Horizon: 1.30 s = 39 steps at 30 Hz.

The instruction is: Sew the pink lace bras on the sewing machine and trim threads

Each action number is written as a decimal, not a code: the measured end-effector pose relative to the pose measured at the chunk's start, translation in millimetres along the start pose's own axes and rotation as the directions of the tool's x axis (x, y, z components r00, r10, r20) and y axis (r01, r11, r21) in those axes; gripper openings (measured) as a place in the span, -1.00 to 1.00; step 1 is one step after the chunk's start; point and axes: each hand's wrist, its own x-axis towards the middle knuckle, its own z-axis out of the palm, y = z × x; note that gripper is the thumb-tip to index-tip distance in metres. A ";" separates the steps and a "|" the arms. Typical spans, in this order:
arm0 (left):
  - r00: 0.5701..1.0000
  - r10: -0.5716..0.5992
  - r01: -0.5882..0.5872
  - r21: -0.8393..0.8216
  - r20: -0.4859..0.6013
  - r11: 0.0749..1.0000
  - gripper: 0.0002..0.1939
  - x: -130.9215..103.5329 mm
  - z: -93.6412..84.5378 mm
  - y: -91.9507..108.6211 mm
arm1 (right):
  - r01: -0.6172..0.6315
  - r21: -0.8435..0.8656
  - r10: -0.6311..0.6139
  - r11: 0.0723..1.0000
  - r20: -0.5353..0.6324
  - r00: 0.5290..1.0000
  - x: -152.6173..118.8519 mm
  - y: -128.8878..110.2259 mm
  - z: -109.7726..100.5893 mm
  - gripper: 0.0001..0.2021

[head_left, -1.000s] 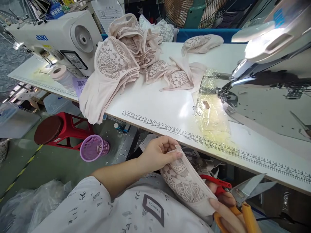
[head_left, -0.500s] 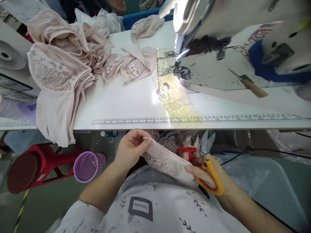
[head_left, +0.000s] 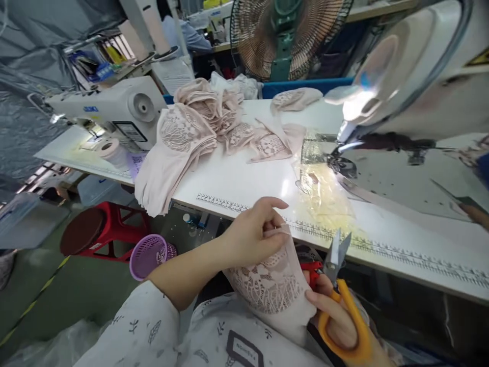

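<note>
My left hand (head_left: 250,234) pinches the top corner of a pale pink lace bra piece (head_left: 269,290), which hangs just in front of the table edge above my lap. Lower down, the fingers of my right hand (head_left: 338,318) grip the same piece by its right edge. Scissors (head_left: 335,260) with one orange and one red handle are also in my right hand, hooked over the fingers, their blades apart and pointing up. The blades are to the right of the lace, not touching it. Parts of the right fingers are hidden behind the fabric.
A stack of lace pieces (head_left: 183,132) overhangs the white table (head_left: 214,178). A lit sewing machine (head_left: 405,76) stands right, another sewing machine (head_left: 107,104) left. Below are a red stool (head_left: 118,229) and purple basket (head_left: 143,260). Behind stand a fan (head_left: 284,35) and a seated person (head_left: 191,38).
My view has swung up and to the left. The lace piece now hangs more steeply and opens wider toward me, its left-held corner raised in front of the table edge. Both hands keep their hold.
</note>
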 end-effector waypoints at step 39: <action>0.998 0.067 -0.066 0.139 -0.008 0.988 -0.80 3.8 59.5 -39.2 | 0.132 -0.331 -0.158 0.934 -0.051 0.986 13.6 -43.5 -37.6 -0.86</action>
